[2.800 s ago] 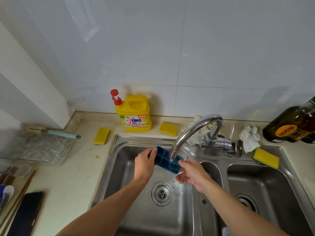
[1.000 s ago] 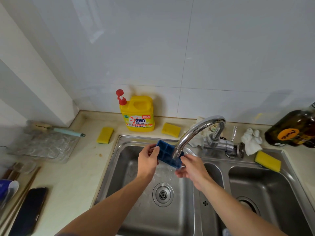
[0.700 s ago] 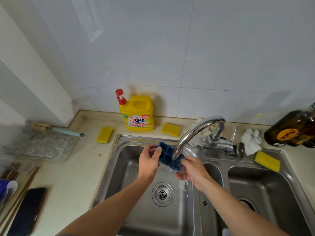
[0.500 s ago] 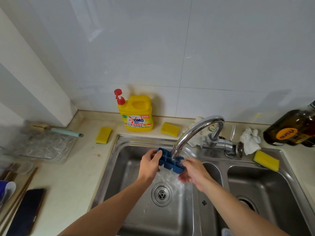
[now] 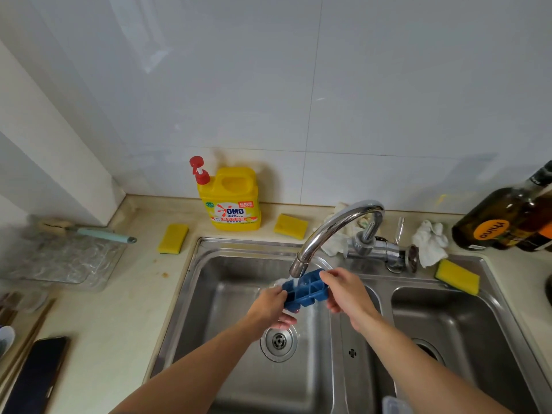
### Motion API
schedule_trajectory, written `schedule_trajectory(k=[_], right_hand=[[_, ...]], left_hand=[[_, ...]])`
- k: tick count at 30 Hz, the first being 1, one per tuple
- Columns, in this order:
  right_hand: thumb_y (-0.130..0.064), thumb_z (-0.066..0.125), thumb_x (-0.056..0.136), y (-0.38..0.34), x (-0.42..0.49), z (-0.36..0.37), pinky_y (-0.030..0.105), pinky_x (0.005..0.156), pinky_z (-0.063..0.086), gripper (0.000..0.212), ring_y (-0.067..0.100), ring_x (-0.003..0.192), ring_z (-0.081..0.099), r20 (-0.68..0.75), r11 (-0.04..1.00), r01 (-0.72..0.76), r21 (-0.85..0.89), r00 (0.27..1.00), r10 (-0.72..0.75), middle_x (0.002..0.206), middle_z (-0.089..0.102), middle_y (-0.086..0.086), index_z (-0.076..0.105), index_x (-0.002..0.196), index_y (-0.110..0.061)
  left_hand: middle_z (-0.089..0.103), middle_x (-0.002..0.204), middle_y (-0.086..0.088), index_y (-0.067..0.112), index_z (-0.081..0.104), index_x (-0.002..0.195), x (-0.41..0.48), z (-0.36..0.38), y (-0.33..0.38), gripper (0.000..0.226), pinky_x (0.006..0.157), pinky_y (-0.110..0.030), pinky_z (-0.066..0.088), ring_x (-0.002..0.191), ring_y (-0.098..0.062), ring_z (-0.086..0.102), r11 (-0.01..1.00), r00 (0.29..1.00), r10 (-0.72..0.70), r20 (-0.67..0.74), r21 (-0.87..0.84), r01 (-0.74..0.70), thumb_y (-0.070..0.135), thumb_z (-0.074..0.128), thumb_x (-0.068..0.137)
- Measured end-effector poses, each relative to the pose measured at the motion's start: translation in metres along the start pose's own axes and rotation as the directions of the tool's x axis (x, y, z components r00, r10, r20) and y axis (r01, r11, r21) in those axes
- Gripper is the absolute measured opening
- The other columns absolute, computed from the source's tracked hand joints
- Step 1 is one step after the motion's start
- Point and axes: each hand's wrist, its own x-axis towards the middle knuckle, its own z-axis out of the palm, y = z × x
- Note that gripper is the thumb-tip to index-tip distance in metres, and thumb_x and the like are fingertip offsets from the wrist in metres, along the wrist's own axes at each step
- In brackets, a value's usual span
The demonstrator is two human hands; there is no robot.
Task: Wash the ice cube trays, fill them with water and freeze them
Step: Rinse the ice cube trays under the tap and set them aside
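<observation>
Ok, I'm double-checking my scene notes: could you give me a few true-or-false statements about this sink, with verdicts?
The left hand and right hand both hold the blue ice cube tray. True.
Water runs from the tap onto the tray. True.
The detergent jug stands inside the sink. False: the detergent jug stands on the counter.
The phone lies right of the sink. False: the phone lies left of it.

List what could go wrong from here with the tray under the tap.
Water from the tap strikes the blue ice cube tray near its left end, so spray may fly past the sink rim. The left hand and right hand hold only the wet tray's ends; it might slip into the basin.
</observation>
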Motion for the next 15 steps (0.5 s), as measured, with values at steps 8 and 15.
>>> schedule_trajectory(k=[8, 15], right_hand=[[-0.032, 0.061, 0.098, -0.0019, -0.0017, -0.0055, 0.03, 0.063, 0.052, 0.019, 0.016, 0.072, 0.064, -0.038, 0.975, 0.183, -0.13, 0.981, -0.19, 0.095, 0.07, 0.007, 0.06, 0.115, -0.022], [-0.04, 0.064, 0.096, 0.0016, 0.0024, -0.0023, 0.026, 0.06, 0.049, 0.023, 0.015, 0.073, 0.065, -0.059, 0.976, 0.172, -0.134, 0.982, -0.181, 0.097, 0.069, 0.005, 0.058, 0.109, -0.022]], left_hand=[[0.069, 0.109, -0.012, 0.013, 0.058, 0.121, 0.0042, 0.0092, 0.0078, 0.03, 0.071, -0.035, 0.062, 0.081, -0.023, 0.073, 0.993, 0.999, 0.01, 0.035, -0.114, -0.006, 0.025, 0.033, 0.109], [0.069, 0.108, -0.011, 0.014, 0.061, 0.112, 0.0032, 0.0087, 0.0068, 0.029, 0.071, -0.033, 0.062, 0.084, -0.024, 0.073, 0.993, 1.0, 0.007, 0.016, -0.116, -0.005, 0.022, 0.033, 0.108]])
